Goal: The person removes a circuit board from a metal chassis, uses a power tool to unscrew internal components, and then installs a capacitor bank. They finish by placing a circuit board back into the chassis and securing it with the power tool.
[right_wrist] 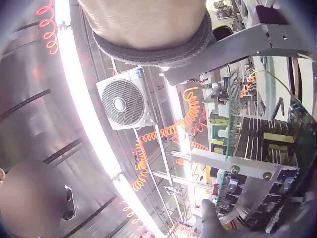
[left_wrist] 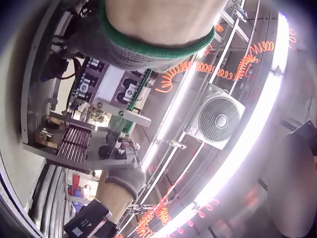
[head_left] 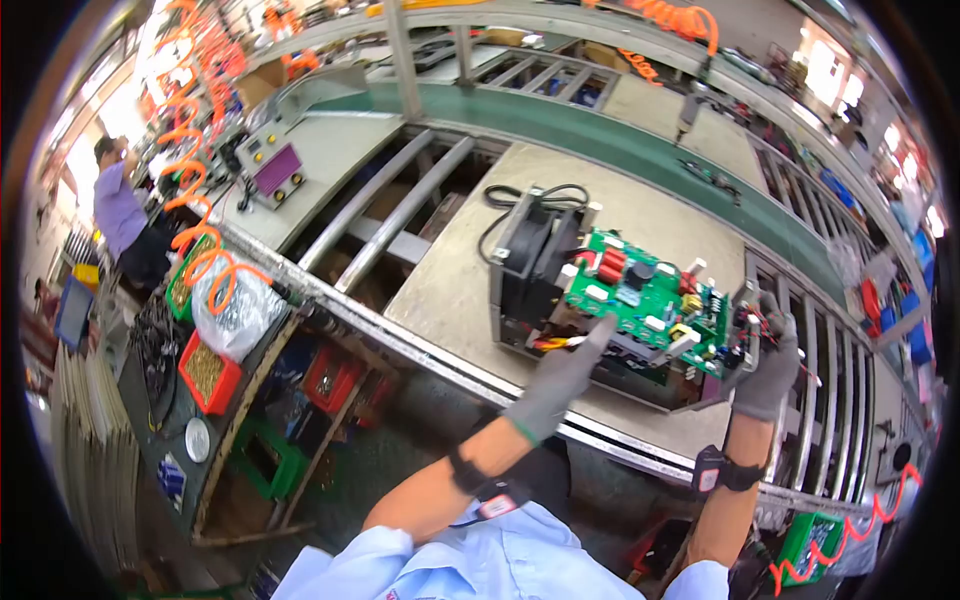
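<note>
Blue sleeves [head_left: 400, 560] sit closest to the lens, with both forearms reaching up to the bench. Grey worktop [head_left: 450, 290] carries an open metal unit [head_left: 505, 300] near its front rail, between the two hands. Green circuit board [head_left: 650, 295] covers the unit's upper face. Black fan [head_left: 545, 255] stands at the unit's left end, and a black cable [head_left: 520, 195] loops just behind it. Right hand [head_left: 765, 365], in a grey glove, has its fingers curled round the unit's right end and grasps it. Left hand [head_left: 565, 375], also gloved, is released: the fingers are stretched out, tips touching the unit's near edge just below the board. Clear bag [head_left: 235, 310] and red bin [head_left: 208, 372] sit on a low side shelf well to the left. Orange-yellow wires [head_left: 555, 343] poke out just beside the left fingertips.
</note>
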Demonstrator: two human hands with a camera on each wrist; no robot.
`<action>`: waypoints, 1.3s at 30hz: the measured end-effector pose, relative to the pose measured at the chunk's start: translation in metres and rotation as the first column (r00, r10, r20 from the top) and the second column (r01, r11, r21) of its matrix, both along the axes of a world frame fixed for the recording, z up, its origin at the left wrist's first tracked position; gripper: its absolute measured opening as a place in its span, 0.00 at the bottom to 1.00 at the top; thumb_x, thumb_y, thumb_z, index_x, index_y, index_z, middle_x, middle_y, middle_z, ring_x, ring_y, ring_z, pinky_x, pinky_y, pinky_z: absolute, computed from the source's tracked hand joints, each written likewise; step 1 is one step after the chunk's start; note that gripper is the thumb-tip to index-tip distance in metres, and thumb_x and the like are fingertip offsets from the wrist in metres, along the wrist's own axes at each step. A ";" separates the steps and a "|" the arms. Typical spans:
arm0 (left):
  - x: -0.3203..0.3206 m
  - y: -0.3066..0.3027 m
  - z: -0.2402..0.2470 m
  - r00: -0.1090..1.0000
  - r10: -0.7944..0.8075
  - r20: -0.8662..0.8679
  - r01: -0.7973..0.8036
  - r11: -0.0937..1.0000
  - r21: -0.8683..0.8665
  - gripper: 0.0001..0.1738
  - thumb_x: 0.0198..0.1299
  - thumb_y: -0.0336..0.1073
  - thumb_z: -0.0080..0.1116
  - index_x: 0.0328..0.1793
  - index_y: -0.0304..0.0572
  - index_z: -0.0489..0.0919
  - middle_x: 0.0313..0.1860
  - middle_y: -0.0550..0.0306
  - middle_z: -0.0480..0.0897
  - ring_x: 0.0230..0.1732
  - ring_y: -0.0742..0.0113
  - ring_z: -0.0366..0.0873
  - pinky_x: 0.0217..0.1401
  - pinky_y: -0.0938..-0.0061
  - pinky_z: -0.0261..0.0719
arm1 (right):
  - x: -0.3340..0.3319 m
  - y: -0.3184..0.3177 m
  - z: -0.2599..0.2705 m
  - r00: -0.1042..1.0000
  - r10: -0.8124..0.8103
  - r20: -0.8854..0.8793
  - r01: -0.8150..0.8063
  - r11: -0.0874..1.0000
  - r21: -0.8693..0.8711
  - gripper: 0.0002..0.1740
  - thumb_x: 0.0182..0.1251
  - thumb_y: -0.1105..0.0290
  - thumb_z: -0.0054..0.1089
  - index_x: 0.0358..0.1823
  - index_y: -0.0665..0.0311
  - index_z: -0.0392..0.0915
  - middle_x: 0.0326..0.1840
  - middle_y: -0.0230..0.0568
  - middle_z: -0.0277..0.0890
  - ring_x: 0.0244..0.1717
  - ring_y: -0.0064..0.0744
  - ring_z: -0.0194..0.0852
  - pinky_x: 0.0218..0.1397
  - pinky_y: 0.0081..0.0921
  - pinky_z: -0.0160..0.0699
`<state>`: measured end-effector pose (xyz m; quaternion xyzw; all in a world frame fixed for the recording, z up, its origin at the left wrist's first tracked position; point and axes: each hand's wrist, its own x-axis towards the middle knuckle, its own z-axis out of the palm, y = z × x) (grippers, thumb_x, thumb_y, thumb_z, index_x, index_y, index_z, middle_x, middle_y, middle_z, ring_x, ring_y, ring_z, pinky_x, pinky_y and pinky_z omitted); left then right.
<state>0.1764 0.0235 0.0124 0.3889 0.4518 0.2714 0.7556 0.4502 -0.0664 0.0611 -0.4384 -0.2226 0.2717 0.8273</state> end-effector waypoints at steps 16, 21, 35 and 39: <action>-0.059 0.005 -0.016 0.947 -0.311 0.079 0.302 0.947 0.110 0.50 0.64 0.69 0.60 0.80 0.41 0.64 0.70 0.43 0.74 0.62 0.41 0.77 0.65 0.53 0.79 | -0.072 0.023 0.027 0.941 -0.151 0.304 0.204 0.968 -0.149 0.17 0.78 0.57 0.60 0.48 0.66 0.84 0.38 0.30 0.80 0.37 0.16 0.74 0.42 0.19 0.75; -0.135 0.019 -0.049 0.792 0.087 -0.605 0.416 0.648 0.638 0.21 0.65 0.45 0.64 0.54 0.35 0.82 0.48 0.38 0.83 0.49 0.40 0.83 0.56 0.54 0.80 | -0.083 0.023 0.023 0.848 -0.104 0.520 0.194 0.974 -0.121 0.18 0.78 0.57 0.59 0.49 0.67 0.81 0.35 0.28 0.77 0.36 0.12 0.67 0.38 0.17 0.70; -0.112 0.095 -0.110 0.594 0.580 -0.557 0.477 0.304 0.825 0.05 0.51 0.27 0.59 0.33 0.36 0.83 0.33 0.37 0.85 0.39 0.32 0.82 0.39 0.46 0.78 | -0.095 0.040 0.005 0.731 -0.121 0.671 0.218 0.974 -0.062 0.09 0.78 0.66 0.55 0.46 0.66 0.75 0.38 0.30 0.75 0.41 0.18 0.67 0.46 0.22 0.72; -0.110 0.091 -0.108 0.571 0.600 -0.560 0.461 0.331 0.824 0.06 0.50 0.33 0.65 0.28 0.38 0.82 0.28 0.38 0.83 0.32 0.32 0.81 0.31 0.43 0.73 | -0.100 0.043 0.004 0.449 -0.152 0.881 0.355 0.935 -0.019 0.17 0.67 0.67 0.68 0.50 0.70 0.75 0.54 0.46 0.77 0.49 0.29 0.76 0.50 0.30 0.78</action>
